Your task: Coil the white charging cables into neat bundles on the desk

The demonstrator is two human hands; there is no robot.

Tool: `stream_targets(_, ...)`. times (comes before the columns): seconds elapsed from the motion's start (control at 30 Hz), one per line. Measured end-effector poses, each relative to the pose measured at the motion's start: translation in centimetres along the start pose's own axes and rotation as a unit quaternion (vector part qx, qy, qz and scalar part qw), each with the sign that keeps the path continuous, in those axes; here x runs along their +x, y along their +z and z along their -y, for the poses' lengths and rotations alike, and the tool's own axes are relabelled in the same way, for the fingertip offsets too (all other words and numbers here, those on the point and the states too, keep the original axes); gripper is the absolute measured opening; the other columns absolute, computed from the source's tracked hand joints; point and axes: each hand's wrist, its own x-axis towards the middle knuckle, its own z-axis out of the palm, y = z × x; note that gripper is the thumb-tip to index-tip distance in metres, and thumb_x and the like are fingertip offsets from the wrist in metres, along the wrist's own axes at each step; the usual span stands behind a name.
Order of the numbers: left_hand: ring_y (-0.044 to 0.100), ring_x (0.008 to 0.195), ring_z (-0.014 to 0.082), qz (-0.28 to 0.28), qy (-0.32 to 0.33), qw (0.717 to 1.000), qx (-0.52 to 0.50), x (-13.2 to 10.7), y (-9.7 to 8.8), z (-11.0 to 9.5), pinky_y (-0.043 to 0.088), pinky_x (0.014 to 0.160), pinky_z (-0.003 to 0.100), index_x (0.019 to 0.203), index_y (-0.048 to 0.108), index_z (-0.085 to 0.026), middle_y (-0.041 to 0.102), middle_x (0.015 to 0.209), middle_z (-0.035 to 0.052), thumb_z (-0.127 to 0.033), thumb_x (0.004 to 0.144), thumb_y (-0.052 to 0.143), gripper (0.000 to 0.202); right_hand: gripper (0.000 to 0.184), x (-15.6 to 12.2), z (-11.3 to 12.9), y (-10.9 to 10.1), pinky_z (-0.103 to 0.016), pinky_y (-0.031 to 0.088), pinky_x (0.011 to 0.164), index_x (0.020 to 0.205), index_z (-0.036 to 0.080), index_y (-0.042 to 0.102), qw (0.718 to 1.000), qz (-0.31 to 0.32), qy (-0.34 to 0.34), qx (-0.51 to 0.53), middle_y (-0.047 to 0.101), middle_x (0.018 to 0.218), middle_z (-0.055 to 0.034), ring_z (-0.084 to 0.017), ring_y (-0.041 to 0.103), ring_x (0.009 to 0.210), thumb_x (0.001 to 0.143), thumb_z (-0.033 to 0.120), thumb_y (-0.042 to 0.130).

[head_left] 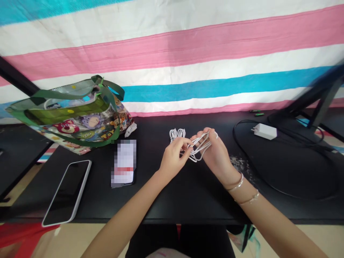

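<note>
A white cable (197,154) hangs in loose loops between my two hands above the black table. My left hand (174,154) pinches the loops on their left side with thumb and fingers. On the other side my right hand (215,152), palm turned up, has its thumb pressed down on the cable over the fingers. Just behind my left hand lies a second white cable (177,134), coiled in a bundle on the tabletop. The ends of the held cable cannot be made out.
To the left stand a cartoon-print tote bag (91,123), a lit phone (124,163) and a white-edged phone (68,191). A white power adapter (265,131) and a black cable (264,184) lie right, near small white scraps (240,164). Striped sheeting (172,50) hangs behind the table (188,200).
</note>
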Motion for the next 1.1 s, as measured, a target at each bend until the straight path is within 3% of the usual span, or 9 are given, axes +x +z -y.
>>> stream_targets(0.23,0.064,0.08,0.0137,0.029,-0.063,0.998,0.004,0.3,-0.8,0.1,0.054,0.072,0.025,0.1,0.056,-0.022,0.067,0.088,0.0005,-0.018,0.084,0.054,0.017,0.039,2.1,0.8,2.2,-0.018,0.045,0.048,0.062,0.02,0.048,0.986,-0.062,0.117,0.099,0.046,0.049,0.0066,-0.008,0.05,0.046,0.098,0.031,0.038)
stream_targets(0.47,0.065,0.097,0.0189,0.118,-0.063,0.988,0.081,0.5,-1.4,-0.4,0.054,0.078,0.032,0.117,0.05,-0.023,0.07,0.103,0.0028,-0.018,0.081,0.054,0.037,0.039,2.4,0.7,0.8,-0.019,0.046,0.049,0.064,0.02,0.05,0.957,-0.082,0.209,0.181,0.046,0.053,0.0057,-0.008,0.05,0.047,0.099,0.026,0.033)
stream_targets(0.6,0.065,0.093,0.0202,0.15,-0.054,0.982,0.104,0.5,-1.3,-0.3,0.054,0.077,0.033,0.115,0.051,-0.021,0.072,0.094,0.0025,-0.016,0.076,0.057,0.039,0.039,2.6,0.9,-0.1,-0.02,0.048,0.052,0.064,0.021,0.052,0.964,-0.068,0.186,0.178,0.046,0.053,0.0057,-0.008,0.048,0.048,0.098,0.028,0.034)
stream_targets(0.77,0.063,0.075,0.0177,0.141,-0.001,0.984,0.111,0.6,-1.3,-0.1,0.051,0.071,0.03,0.092,0.062,-0.021,0.07,0.074,-0.0009,-0.025,0.079,0.063,0.014,0.032,3.3,1.3,-1.1,-0.022,0.049,0.058,0.062,0.023,0.052,0.988,0.008,0.119,0.101,0.044,0.054,0.007,-0.009,0.047,0.049,0.092,0.031,0.051)
stream_targets(0.93,0.059,0.072,0.014,0.129,0.032,0.987,0.09,0.6,-1.4,-0.2,0.049,0.069,0.024,0.085,0.067,-0.022,0.065,0.071,-0.0016,-0.025,0.082,0.064,0.006,0.036,3.2,1.3,-1.0,-0.022,0.047,0.053,0.062,0.022,0.051,0.985,-0.035,0.128,0.114,0.042,0.053,0.0065,-0.009,0.045,0.047,0.096,0.031,0.043)
stream_targets(1.1,0.058,0.072,0.0128,0.143,0.05,0.983,0.099,0.6,-1.3,-0.2,0.048,0.065,0.022,0.087,0.069,-0.023,0.061,0.076,-0.0009,-0.032,0.081,0.066,0.011,0.037,3.5,1.9,-1.2,-0.02,0.047,0.053,0.061,0.022,0.048,0.988,-0.034,0.099,0.109,0.039,0.052,0.0073,-0.008,0.043,0.046,0.096,0.033,0.043)
